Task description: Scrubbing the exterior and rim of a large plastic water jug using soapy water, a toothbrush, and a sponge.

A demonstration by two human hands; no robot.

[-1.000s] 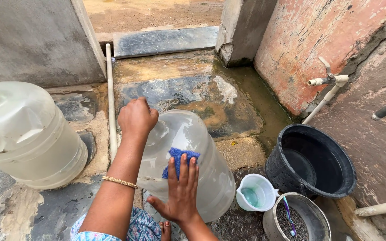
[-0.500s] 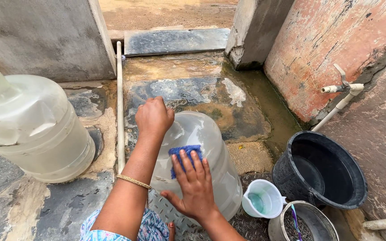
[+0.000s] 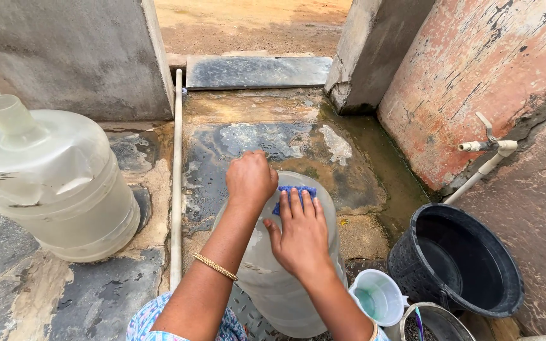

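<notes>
Scrubbing with my right hand (image 3: 301,237) pressing a blue scrubber (image 3: 296,191) flat on the water jug (image 3: 279,278) at six o'clock, left hand (image 3: 251,180) clenched over its top, I fear the wet jug slipping sideways.

Daylight falls on a wet stone floor (image 3: 273,145), patchy dark and ochre. A grey wall (image 3: 58,57) stands at ten o'clock, a peeling pink wall (image 3: 475,69) at two. At twelve, a gap opens onto sandy ground (image 3: 248,25). A white pipe (image 3: 175,183) crosses the floor.
</notes>
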